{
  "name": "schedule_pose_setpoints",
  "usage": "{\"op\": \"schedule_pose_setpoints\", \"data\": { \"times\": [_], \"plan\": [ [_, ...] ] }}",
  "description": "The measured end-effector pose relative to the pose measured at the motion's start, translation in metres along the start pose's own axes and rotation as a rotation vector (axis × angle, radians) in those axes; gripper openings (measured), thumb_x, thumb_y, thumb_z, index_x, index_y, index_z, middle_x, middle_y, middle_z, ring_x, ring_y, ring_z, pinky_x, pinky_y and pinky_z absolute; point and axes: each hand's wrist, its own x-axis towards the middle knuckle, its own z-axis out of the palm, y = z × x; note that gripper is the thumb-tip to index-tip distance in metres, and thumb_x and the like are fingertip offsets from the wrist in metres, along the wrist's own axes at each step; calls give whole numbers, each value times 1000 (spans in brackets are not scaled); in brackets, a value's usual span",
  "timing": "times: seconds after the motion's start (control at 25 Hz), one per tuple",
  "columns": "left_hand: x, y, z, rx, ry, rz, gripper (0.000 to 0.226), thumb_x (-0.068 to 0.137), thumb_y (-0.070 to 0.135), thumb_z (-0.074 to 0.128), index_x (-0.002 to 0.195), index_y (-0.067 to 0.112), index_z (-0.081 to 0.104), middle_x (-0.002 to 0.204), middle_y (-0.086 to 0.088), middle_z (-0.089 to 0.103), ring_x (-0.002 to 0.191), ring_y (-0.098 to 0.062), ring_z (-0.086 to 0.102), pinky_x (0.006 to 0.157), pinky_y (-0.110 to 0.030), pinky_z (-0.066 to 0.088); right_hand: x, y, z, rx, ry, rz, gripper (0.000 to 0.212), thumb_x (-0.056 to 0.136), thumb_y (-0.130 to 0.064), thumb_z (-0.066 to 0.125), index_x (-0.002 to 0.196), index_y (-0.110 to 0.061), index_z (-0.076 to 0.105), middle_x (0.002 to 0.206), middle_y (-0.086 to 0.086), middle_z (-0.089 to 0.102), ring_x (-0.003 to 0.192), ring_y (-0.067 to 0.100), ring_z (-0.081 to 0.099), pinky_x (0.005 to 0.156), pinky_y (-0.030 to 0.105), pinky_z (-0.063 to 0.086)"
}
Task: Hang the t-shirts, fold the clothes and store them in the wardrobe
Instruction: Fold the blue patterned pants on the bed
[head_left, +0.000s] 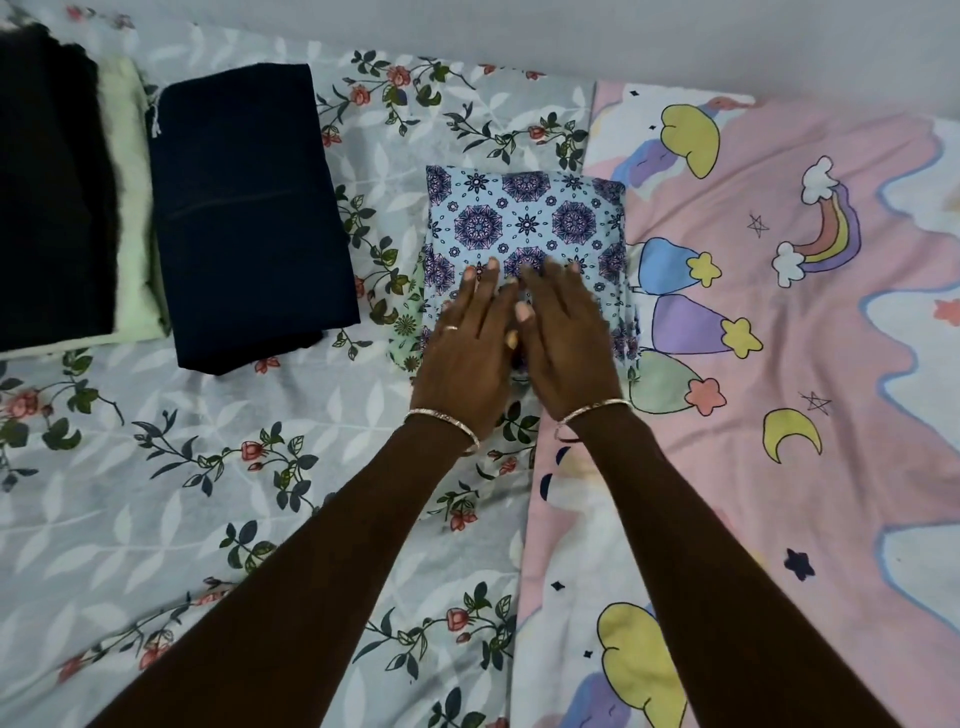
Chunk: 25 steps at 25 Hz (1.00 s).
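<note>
A folded light-blue garment (524, 218) with purple mandala print lies on the bed near the middle. My left hand (465, 343) and my right hand (563, 338) lie flat side by side on its near half, fingers straight, pressing it down. A pale green patterned piece (408, 325) peeks out under its left edge. To the left sits a folded dark navy garment (249, 218). At the far left lies a black folded garment (49, 197) on a pale green one (130, 208).
The bed carries a grey floral sheet (182, 493) on the left and a pink cartoon sheet (779, 415) with rainbows and moons on the right. A white wall (623, 36) runs along the far side.
</note>
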Motion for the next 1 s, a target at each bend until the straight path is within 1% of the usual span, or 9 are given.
{"op": "schedule_pose_setpoints", "data": {
  "times": [0.08,0.2,0.28,0.36,0.48,0.56,0.68,0.84,1.0],
  "plan": [
    [-3,-25,16,98,-172,-15,76,95,58,8,159,18,6,167,-3,-3,153,-24,-7,124,-52,8,-7,14,16,-158,-121,-50,65,102,-52,14,160,-22,19,168,6,9,155,29,0,125,49,3],
    [-13,-52,22,191,-210,-50,83,92,70,6,158,22,-9,165,2,-14,152,-23,-11,124,-46,0,-20,36,20,-313,-85,0,68,102,-60,15,160,-28,3,168,-1,-5,154,23,-11,123,47,-12],
    [-16,-54,15,216,-236,-105,88,90,73,4,158,18,-10,165,-1,-13,153,-23,-9,124,-44,-1,-25,40,16,-267,-55,156,73,99,-65,17,160,-29,0,168,-2,-6,155,22,-9,120,47,-11],
    [-19,-50,10,236,-263,-160,89,92,72,5,158,14,-10,165,-5,-10,153,-22,-7,124,-43,-1,-30,48,12,-189,-28,327,79,97,-67,19,161,-24,4,168,3,3,155,25,1,121,49,-1],
    [-31,-45,-6,151,-224,-239,72,102,54,24,157,7,16,163,-14,19,152,-28,15,124,-43,15,-45,56,-5,-117,68,440,70,98,-54,27,150,-7,38,153,19,42,143,37,36,117,54,29],
    [-45,-42,-24,67,-91,-257,50,105,38,36,141,6,48,141,-20,52,133,-36,45,109,-42,38,-62,45,-18,-143,181,414,46,99,-35,41,130,-6,57,127,20,62,118,41,56,96,54,47],
    [-69,-35,-47,-21,-11,-255,35,101,26,41,119,8,65,112,-18,68,104,-37,61,89,-42,49,-88,19,-29,-155,248,382,24,97,-18,53,116,-10,66,111,17,66,101,41,61,80,50,49],
    [-102,-24,-80,-127,38,-234,39,93,27,39,105,8,71,100,-14,71,94,-34,64,83,-40,49,-103,-33,-36,29,181,266,48,98,-43,28,101,-16,68,90,9,72,86,36,66,72,46,53],
    [-137,-17,-115,-187,131,-291,26,99,18,48,103,10,72,98,-10,71,93,-30,64,77,-30,41,-121,-95,-41,137,57,115,53,99,-53,25,97,-22,67,78,2,73,80,30,69,72,43,54]
  ]
}}
